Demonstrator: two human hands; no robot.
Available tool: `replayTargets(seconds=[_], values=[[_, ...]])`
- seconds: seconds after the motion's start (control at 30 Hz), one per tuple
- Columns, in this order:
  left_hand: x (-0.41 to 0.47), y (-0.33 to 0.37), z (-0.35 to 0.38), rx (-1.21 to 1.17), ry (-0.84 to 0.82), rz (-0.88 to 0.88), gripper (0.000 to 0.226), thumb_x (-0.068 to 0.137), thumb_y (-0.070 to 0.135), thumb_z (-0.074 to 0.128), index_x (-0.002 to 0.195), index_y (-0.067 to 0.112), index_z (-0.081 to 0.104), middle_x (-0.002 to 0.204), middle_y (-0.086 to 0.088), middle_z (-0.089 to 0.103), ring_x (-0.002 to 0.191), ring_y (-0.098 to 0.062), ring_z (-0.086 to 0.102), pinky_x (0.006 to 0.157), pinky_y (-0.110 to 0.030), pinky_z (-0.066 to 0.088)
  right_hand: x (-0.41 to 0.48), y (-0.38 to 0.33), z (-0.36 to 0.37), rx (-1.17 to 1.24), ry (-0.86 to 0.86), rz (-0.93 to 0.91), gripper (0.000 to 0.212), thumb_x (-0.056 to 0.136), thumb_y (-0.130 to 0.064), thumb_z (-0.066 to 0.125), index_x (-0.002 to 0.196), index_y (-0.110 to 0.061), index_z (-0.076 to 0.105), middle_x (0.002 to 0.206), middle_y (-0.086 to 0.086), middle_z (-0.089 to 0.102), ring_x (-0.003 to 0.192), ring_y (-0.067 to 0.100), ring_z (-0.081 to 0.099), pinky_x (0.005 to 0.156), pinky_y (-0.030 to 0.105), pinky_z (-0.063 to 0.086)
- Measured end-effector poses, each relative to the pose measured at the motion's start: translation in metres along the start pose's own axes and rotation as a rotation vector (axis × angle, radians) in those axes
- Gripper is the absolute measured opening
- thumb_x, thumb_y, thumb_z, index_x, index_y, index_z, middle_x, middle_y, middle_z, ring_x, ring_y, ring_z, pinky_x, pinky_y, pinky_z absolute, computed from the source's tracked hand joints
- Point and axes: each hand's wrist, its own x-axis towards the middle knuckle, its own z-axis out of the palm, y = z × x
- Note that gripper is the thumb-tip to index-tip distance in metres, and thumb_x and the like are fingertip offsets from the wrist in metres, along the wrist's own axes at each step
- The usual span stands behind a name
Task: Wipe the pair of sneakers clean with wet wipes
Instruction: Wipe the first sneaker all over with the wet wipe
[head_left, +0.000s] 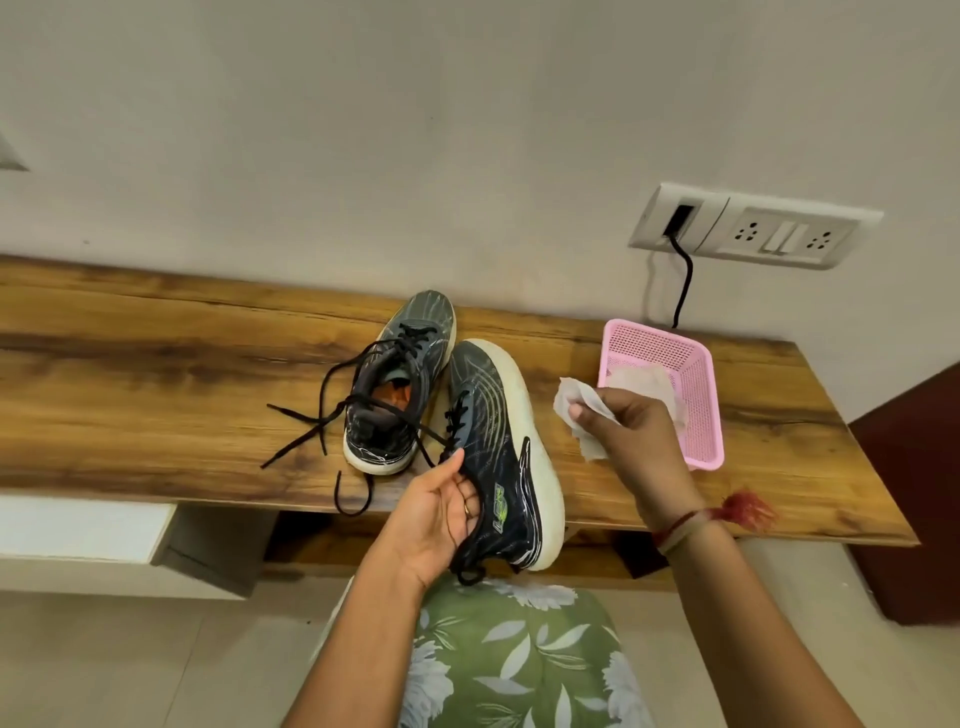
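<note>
At the front edge of the table (208, 457), the left hand (441, 514) grips one sneaker (496, 436) by its collar; it lies tipped sideways, long axis near-to-far, toe toward the wall (467, 156), white sole (543, 447) facing right; the right hand (636, 431), the nearer to that sole, pinches a wet wipe (569, 402) just beside it, apart; the second sneaker (400, 374) rests upright behind.

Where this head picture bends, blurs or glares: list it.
Head view: wide-angle bending bows the wooden shelf and skews the switch plate near the edges; light is soft and even, no glare on the held sneaker; the left hand, right hand and wipe look sharp; the red wrist thread is slightly smeared.
</note>
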Motion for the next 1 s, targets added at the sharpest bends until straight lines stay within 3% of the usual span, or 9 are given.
replayTargets(seconds=[0.1,0.2,0.27,0.43,0.53,0.63,0.77,0.9,1.0], values=[[0.000,0.001,0.002,0.044,0.025,0.008,0.033,0.098,0.025,0.040,0.113,0.005,0.062,0.093,-0.012,0.074,0.078,-0.019,0.070,0.092,-0.037,0.048,0.006,0.005,0.009,-0.319,-0.033,-0.132,0.013,0.085,-0.013,0.067,0.095,-0.017,0.074,0.083,-0.008,0.067,0.076,0.002,0.057,0.069,0.021,0.045],[0.004,0.003,0.002,0.066,0.035,0.027,0.031,0.100,0.023,0.038,0.103,0.006,0.064,0.082,-0.008,0.075,0.068,-0.014,0.071,0.072,-0.029,0.058,0.000,0.010,0.018,-0.441,-0.106,-0.210,0.021,0.085,-0.003,0.062,0.098,-0.015,0.074,0.091,-0.007,0.069,0.079,0.001,0.056,0.065,0.006,0.037],[0.004,0.005,0.004,0.061,0.023,0.036,0.031,0.101,0.023,0.038,0.102,0.006,0.064,0.083,-0.009,0.075,0.070,-0.014,0.072,0.068,-0.027,0.059,-0.005,0.010,0.020,-0.533,-0.122,-0.303,0.026,0.084,0.001,0.059,0.100,-0.015,0.074,0.095,-0.003,0.070,0.085,0.007,0.058,0.070,0.013,0.041],[0.008,0.005,0.006,0.058,0.026,0.019,0.034,0.098,0.028,0.041,0.104,0.005,0.065,0.091,-0.012,0.074,0.076,-0.018,0.069,0.081,-0.034,0.054,-0.012,0.016,0.020,-0.857,-0.219,-0.508,0.037,0.085,0.002,0.056,0.117,-0.014,0.066,0.119,0.002,0.063,0.109,0.023,0.053,0.096,0.032,0.039],[0.007,0.004,0.009,0.086,0.004,0.006,0.032,0.100,0.027,0.039,0.101,0.006,0.064,0.076,-0.009,0.073,0.060,-0.013,0.068,0.064,-0.027,0.059,-0.023,0.022,0.016,-0.895,-0.236,-0.621,0.040,0.078,0.007,0.062,0.113,-0.012,0.068,0.115,0.002,0.066,0.103,0.025,0.057,0.089,0.038,0.049],[0.008,0.006,0.009,0.109,0.011,0.018,0.031,0.101,0.023,0.037,0.090,0.007,0.062,0.056,-0.003,0.067,0.042,-0.009,0.061,0.043,-0.017,0.050,-0.024,0.030,0.011,-0.954,-0.281,-0.700,0.043,0.070,0.009,0.068,0.108,-0.011,0.070,0.110,0.002,0.068,0.098,0.027,0.060,0.080,0.038,0.053],[0.009,0.008,0.005,0.114,0.019,0.034,0.030,0.098,0.025,0.042,0.094,0.008,0.066,0.069,-0.005,0.071,0.051,-0.011,0.063,0.054,-0.022,0.054,-0.020,0.030,0.011,-0.981,-0.244,-0.686,0.046,0.067,0.005,0.075,0.110,-0.010,0.069,0.111,0.004,0.068,0.098,0.027,0.061,0.079,0.041,0.056],[0.009,0.009,0.005,0.125,0.040,0.043,0.031,0.098,0.024,0.041,0.098,0.006,0.066,0.074,-0.007,0.072,0.060,-0.016,0.065,0.056,-0.023,0.055,-0.036,0.028,0.007,-0.971,-0.347,-0.787,0.045,0.070,0.004,0.073,0.111,-0.012,0.068,0.114,0.000,0.067,0.101,0.021,0.062,0.084,0.027,0.049],[0.009,0.010,0.007,0.134,0.047,0.063,0.030,0.099,0.023,0.040,0.095,0.008,0.066,0.074,-0.006,0.072,0.061,-0.015,0.065,0.056,-0.021,0.054,-0.018,0.026,0.007,-0.991,-0.306,-0.751,0.046,0.066,0.005,0.075,0.109,-0.009,0.069,0.111,0.006,0.068,0.099,0.028,0.064,0.082,0.037,0.054]])
